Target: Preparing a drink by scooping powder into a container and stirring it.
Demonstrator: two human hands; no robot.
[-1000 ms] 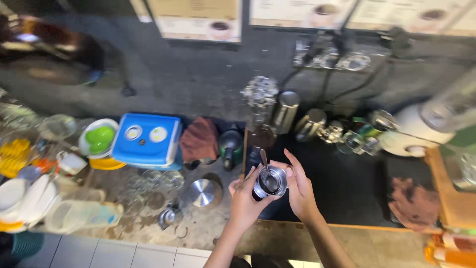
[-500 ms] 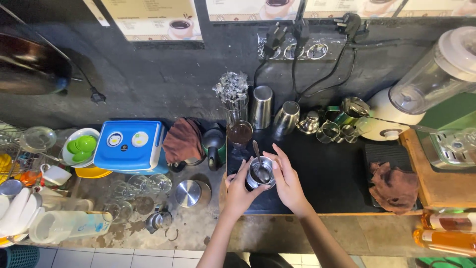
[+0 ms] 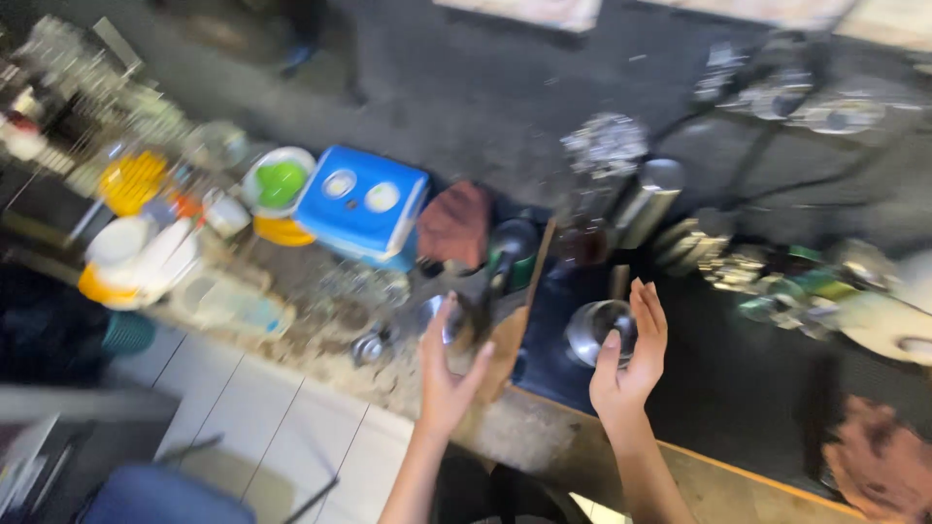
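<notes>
Metal cup (image 3: 594, 332): stands upright on the dark surface (image 3: 718, 388), long axis vertical, open mouth up; blurred.
Your right hand (image 3: 631, 354): raised just beside the cup's right side, palm toward it, fingers (image 3: 649, 309) straight and pressed together; contact with the cup cannot be told.
Your left hand (image 3: 447, 374): upright, well left of the cup, fingers loosely spread, holding nothing.
Materials: cup shiny steel, round; blue plastic box (image 3: 361, 204) rectangular, further left.
</notes>
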